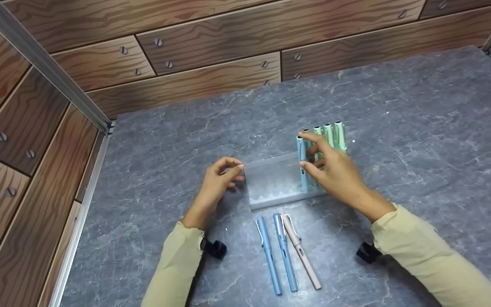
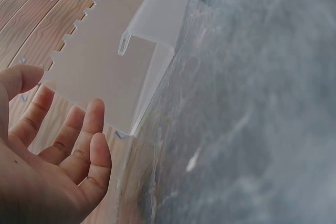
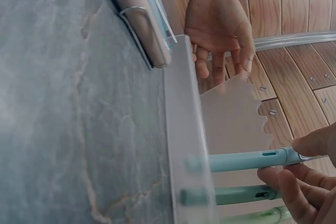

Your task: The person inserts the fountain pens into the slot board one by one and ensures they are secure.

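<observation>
The right hand [image 1: 337,170] pinches a slim light-blue pen [image 1: 301,151] between thumb and fingers, upright, its lower end inside the front ledge of a frosted translucent plastic rack [image 1: 271,177]. Just right of it stands a teal-green pen [image 3: 239,195], then light-green pens [image 1: 340,135] near that hand. The left hand [image 1: 220,175], fingers loosely bent, has its thumb and index finger at the rack's left corner; whether they pinch it cannot be told. Between the forearms lie two blue pens [image 1: 269,256] and a pinkish-grey pen [image 1: 304,256].
</observation>
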The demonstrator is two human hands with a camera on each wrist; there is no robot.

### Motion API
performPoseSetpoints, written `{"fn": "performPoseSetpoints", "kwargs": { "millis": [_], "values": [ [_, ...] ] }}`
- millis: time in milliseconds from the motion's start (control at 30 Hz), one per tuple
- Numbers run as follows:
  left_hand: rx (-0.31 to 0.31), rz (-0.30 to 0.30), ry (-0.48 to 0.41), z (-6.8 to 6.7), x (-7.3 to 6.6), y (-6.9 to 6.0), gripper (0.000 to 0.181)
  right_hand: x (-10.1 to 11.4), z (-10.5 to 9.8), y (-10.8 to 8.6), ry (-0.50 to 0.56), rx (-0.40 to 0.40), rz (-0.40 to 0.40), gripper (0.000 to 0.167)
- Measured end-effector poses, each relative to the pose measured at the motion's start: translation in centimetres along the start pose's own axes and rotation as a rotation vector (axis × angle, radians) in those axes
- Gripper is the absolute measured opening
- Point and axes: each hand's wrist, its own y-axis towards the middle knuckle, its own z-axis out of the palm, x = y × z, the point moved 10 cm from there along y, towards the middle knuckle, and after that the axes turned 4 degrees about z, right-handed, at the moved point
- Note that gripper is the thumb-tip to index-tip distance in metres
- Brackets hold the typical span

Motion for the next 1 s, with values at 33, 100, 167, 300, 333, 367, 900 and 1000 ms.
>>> {"fn": "performPoseSetpoints", "kwargs": {
  "millis": [33,100,167,300,333,367,900,1000],
  "values": [
    [0.002,0.002,-0.003,0.0,0.0,0.0,0.014,0.0,0.0,0.0,-0.012,-0.001,0.0,0.061],
    [0.002,0.006,-0.004,0.1,-0.1,0.0,0.014,-0.1,0.1,-0.1,-0.024,0.001,0.002,0.062],
    [0.002,0.006,-0.007,0.1,-0.2,0.1,0.014,-0.2,0.2,-0.1,-0.025,0.006,0.008,0.063],
    [0.0,0.011,0.002,0.1,-0.1,0.1,0.014,-0.2,0.2,-0.1,-0.026,0.007,0.012,0.063],
    [0.0,0.013,0.005,0.1,-0.1,0.1,0.014,-0.2,0.2,-0.1,-0.029,0.006,0.01,0.063],
    [0.002,0.015,0.009,0.1,-0.2,0.1,0.014,-0.2,0.2,-0.1,-0.037,0.003,0.007,0.063],
    [-0.004,0.033,0.008,-0.1,-0.2,0.0,0.014,0.4,0.0,0.8,-0.258,-0.014,-0.012,0.064],
    [0.0,0.027,0.004,-0.1,-0.2,0.0,0.014,0.2,0.0,0.9,-0.278,-0.003,-0.003,0.064]
  ]
}}
